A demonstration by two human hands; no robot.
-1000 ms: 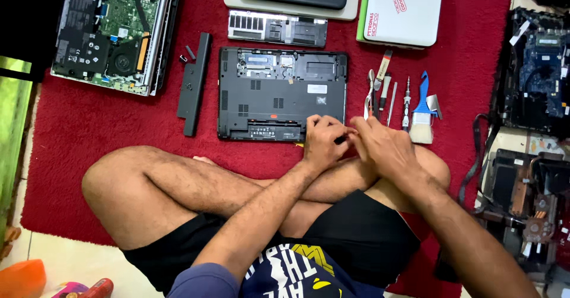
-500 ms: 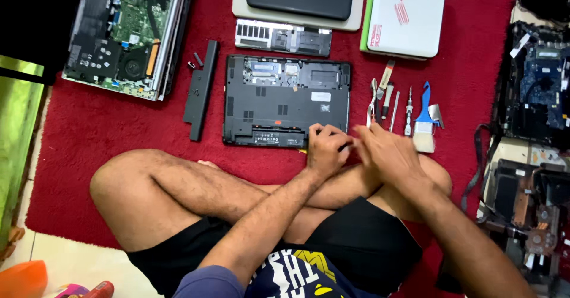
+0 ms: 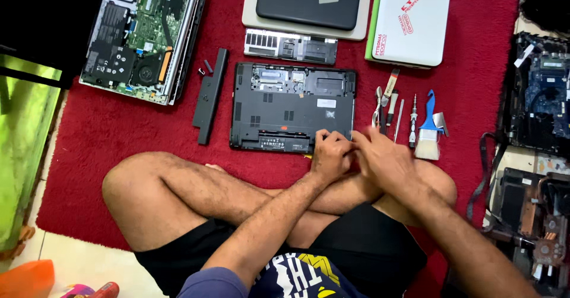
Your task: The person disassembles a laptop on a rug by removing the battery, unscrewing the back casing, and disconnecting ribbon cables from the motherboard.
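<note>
I sat cross-legged on the red rug [image 3: 119, 125], my left hand [image 3: 330, 155] curled at the near right corner of the upturned black laptop base [image 3: 293, 108], fingers bent onto its edge; whether that grip clamped anything I could not tell. My right hand [image 3: 386, 161] lay just right of it, touching it, fingers loosely together, nothing seen in its grip. Just beyond lay a row of hand tools [image 3: 392, 105] and a blue-handled brush [image 3: 428, 125]; a black battery bar [image 3: 210, 95] lay left of the base.
</note>
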